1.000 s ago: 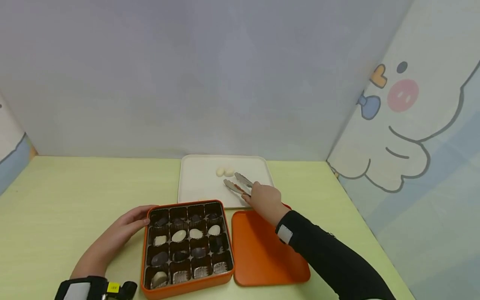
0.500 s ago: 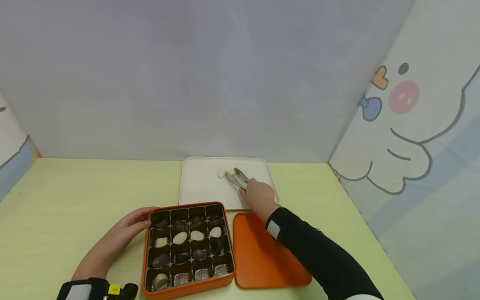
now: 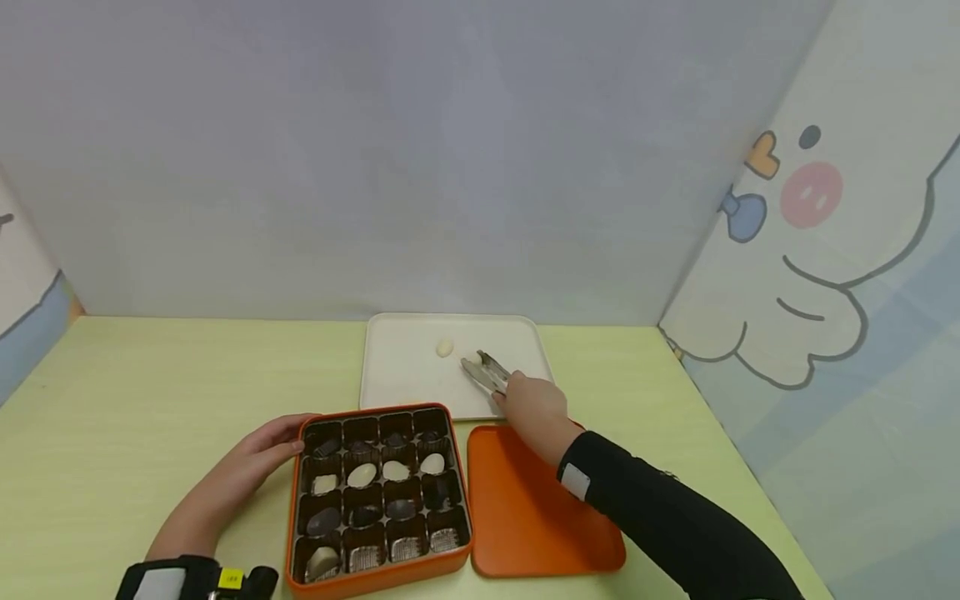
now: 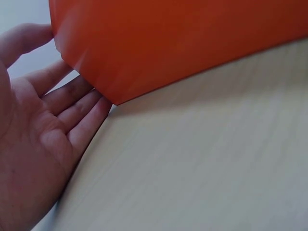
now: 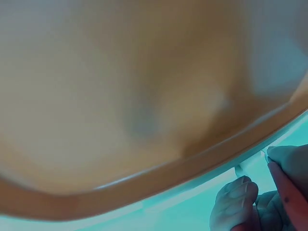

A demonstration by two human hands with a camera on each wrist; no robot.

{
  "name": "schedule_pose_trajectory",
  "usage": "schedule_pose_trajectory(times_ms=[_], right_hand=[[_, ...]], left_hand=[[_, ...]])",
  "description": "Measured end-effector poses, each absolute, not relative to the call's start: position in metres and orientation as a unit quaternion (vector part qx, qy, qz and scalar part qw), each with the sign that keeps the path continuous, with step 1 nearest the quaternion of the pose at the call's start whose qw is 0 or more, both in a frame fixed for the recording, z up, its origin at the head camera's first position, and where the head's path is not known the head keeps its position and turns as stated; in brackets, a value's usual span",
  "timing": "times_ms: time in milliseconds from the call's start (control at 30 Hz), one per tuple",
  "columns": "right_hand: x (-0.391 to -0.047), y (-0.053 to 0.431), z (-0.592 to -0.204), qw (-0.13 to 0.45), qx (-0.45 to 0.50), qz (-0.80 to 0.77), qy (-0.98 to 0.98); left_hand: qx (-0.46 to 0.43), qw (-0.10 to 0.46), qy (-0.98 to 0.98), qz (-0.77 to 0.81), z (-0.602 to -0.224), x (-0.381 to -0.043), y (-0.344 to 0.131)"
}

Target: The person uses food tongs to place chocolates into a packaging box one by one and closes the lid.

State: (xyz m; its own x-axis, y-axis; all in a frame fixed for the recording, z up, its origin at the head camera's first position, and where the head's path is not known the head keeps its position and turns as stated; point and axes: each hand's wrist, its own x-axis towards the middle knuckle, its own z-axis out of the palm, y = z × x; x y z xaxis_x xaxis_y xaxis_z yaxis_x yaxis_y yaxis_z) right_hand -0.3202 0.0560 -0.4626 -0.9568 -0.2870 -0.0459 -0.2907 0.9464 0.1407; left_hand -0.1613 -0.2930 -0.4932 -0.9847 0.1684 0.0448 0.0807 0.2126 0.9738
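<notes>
My right hand holds metal tongs over the white tray. A small white oval piece lies between the tong tips. Another white oval piece rests on the tray to their left. In the right wrist view, the hand grips the red part of the tongs. My left hand touches the back-left corner of the orange box. Its thumb is at the rim, and its extended fingers lie against the wall in the left wrist view, fingertips partly hidden.
The box has a dark divided insert with white and dark pieces in several compartments; some front ones hold none. An orange lid lies right of the box, under my right forearm. A grey wall stands behind the table.
The tongs reached the right-hand white piece, narrowed around it, and drew it toward me and to the right, away from the other piece. My left hand stays at the box corner.
</notes>
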Motion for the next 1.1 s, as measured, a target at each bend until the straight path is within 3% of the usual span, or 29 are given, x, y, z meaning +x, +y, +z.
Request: schedule_pose_trajectory(times_ms=[367,667,1100], right_hand=[[-0.3,0.078,-0.454,0.029,-0.152,0.067,0.986],[-0.294,0.1,-0.456,0.008,-0.213,0.095,0.972],[-0.273,0.125,-0.451,-0.01,-0.253,-0.031,0.967]], left_hand=[[0.075,0.043,0.776,0.625,-0.495,-0.161,-0.294],[0.066,0.045,0.778,0.623,-0.492,-0.16,-0.296],[0.068,0.042,0.782,0.618,-0.491,-0.16,-0.295]])
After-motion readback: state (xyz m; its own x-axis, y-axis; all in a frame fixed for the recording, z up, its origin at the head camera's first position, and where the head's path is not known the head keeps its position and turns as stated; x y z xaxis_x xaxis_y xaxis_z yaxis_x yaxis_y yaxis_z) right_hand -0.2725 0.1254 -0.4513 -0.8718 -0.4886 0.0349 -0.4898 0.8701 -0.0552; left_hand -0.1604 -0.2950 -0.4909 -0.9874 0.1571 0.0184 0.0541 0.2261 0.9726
